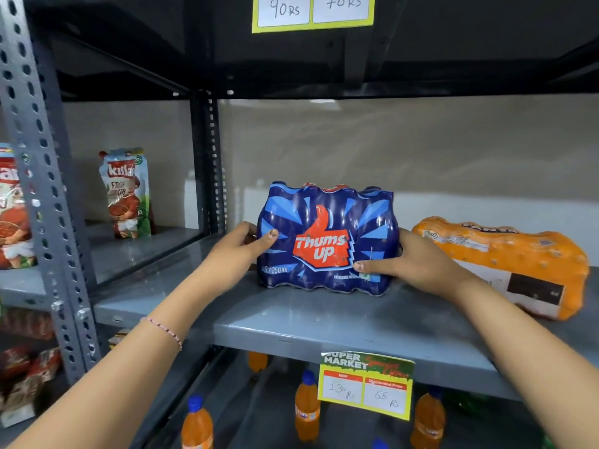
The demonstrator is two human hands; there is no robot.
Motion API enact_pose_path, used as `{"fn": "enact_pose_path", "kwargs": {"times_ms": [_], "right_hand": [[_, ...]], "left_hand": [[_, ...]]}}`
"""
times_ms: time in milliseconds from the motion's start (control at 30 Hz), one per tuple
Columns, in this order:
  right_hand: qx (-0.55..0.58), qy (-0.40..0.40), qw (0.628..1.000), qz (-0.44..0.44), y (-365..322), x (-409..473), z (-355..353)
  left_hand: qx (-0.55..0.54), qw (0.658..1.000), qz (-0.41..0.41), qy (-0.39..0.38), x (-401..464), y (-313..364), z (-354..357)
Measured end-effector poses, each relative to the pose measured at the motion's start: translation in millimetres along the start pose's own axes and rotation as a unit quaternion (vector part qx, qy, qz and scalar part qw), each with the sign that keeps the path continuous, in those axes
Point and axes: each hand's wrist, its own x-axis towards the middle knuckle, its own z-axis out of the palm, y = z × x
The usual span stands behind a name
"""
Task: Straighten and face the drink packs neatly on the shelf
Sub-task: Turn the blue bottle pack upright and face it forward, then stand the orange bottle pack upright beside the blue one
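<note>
Grey shelf [291, 322] bears blue drink pack [327, 238] clasped between left hand [240, 247] and right hand [411, 260].

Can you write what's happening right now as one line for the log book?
step: facing packs | both hands grip Thums Up pack, upright, logo forward, on shelf | Fanta pack: lying down, angled, untouched

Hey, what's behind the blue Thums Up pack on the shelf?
Above and beside the blue pack, only the bare beige wall shows. Whatever sits directly behind it on the shelf is hidden by the pack itself.
</note>
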Motion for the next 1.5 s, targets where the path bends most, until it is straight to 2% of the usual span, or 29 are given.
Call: {"fn": "enact_pose_path", "kwargs": {"times_ms": [133, 233, 433, 533, 567, 633, 700, 767, 833, 867, 900, 1000, 1067, 1167, 1233, 1300, 1367, 1433, 1500], "right_hand": [[-0.014, 0.027, 0.999, 0.016, -10, -31, 0], [0.035, 0.056, 0.997, 0.03, -12, -55, 4], [0.041, 0.074, 0.996, 0.04, -14, -72, 6], [0.011, 0.075, 0.996, 0.037, -20, -69, 9], [0.008, 0.074, 0.996, 0.047, -11, -76, -13], [0.055, 0.02, 0.996, 0.063, -12, -75, -20], [0.085, 0.022, 0.994, 0.06, -15, -68, -32], [-0.005, 0.131, 0.991, 0.018, -14, -53, -56], [-0.145, 0.248, 0.958, 0.019, -2, -35, -99], [-0.203, 0.273, 0.939, 0.045, 8, -26, -121], [-0.253, 0.264, 0.926, 0.096, 18, -15, -138], [-0.316, 0.11, 0.897, 0.289, 50, 11, -156], [-0.32, 0.068, 0.891, 0.314, 59, 19, -157], [-0.328, 0.103, 0.889, 0.301, 59, 18, -156], [-0.298, 0.152, 0.884, 0.325, 61, 13, -157], [-0.259, 0.186, 0.878, 0.358, 65, 7, -161], [-0.253, 0.146, 0.881, 0.373, 68, 5, -163], [-0.258, 0.124, 0.881, 0.376, 68, 6, -163], [-0.238, 0.111, 0.892, 0.368, 68, 7, -165]], "left_hand": [[0.002, 0.999, 0.047, -0.009, -24, -3, -1], [-0.001, 0.997, 0.077, 0.0, -39, -4, -1], [-0.024, 0.994, 0.102, 0.019, -51, -4, 5], [-0.04, 0.993, 0.11, 0.022, -52, -8, 0], [-0.043, 0.992, 0.12, 0.011, -47, 5, 22], [-0.05, 0.991, 0.122, 0.013, -50, 4, 21], [-0.035, 0.992, 0.119, 0.016, -53, -5, 13], [0.01, 0.989, 0.134, 0.058, -57, -16, 9], [0.057, 0.967, 0.198, 0.151, -61, -11, 16], [0.059, 0.95, 0.236, 0.195, -64, -3, 23], [0.041, 0.934, 0.274, 0.226, -67, 5, 32], [-0.015, 0.895, 0.373, 0.244, -79, 35, 68], [-0.032, 0.882, 0.415, 0.222, -87, 55, 97], [-0.047, 0.879, 0.446, 0.161, -98, 84, 134], [-0.077, 0.896, 0.423, 0.112, -102, 99, 159], [-0.092, 0.929, 0.354, 0.059, -101, 114, 187], [-0.068, 0.961, 0.27, 0.006, -94, 131, 213], [-0.043, 0.988, 0.149, -0.011, -79, 149, 235], [-0.057, 0.998, -0.023, -0.014, -58, 161, 251]]}}
